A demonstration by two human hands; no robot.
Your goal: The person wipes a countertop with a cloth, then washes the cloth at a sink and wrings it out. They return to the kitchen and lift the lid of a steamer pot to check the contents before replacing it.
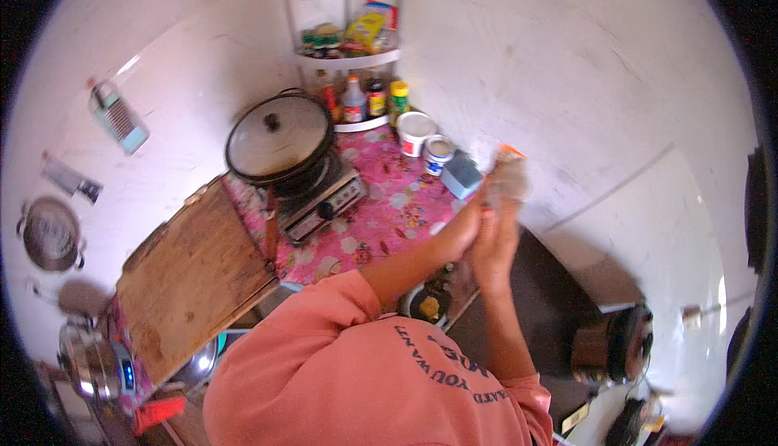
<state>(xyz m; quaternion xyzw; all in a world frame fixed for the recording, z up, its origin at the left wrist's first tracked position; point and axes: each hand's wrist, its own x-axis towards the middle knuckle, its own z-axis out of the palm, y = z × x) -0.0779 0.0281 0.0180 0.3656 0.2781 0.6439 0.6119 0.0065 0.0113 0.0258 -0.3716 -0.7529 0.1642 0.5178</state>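
Observation:
Both hands are raised together beyond the table's right part. A small see-through container with an orange end is held up between them, blurred by motion. My left hand reaches across from the left and grips it low on its left side. From below, my right hand closes around its lower part. Most of the fingers are blurred or hidden. Nearer my body, a dark bowl holds a yellowish-brown lump. My shirt partly covers the bowl.
A lidded wok sits on a portable stove over a pink flowered cloth. White tubs and a blue-grey box line the wall. A corner shelf holds bottles. A wooden board lies left; a dark cooker stands right.

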